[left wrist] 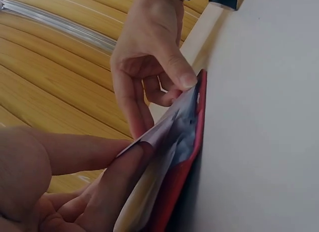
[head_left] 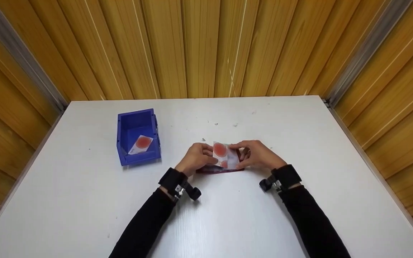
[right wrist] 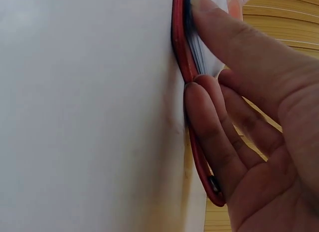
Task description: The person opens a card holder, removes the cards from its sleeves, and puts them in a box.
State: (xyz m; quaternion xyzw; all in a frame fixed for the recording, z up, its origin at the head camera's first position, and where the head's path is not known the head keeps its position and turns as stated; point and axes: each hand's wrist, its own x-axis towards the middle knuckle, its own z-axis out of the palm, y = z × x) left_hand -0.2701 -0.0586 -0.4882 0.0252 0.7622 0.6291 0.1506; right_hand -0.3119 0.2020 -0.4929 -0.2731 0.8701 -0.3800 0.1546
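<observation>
Left hand (head_left: pixel 196 156) and right hand (head_left: pixel 256 154) — both pinched the red-spotted plastic sachet (head_left: pixel 223 154) | over a flat red pouch (head_left: pixel 221 169) | white desk (head_left: pixel 84 200) — blue plastic bin (head_left: pixel 137 136) well left.

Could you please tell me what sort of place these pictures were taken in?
Probably a small staged work booth rather than a home: a plain white table boxed in by yellow wood-grain wall panels, with a blue plastic storage bin on it, and both hands handling a red-edged stack of printed packets.
</observation>
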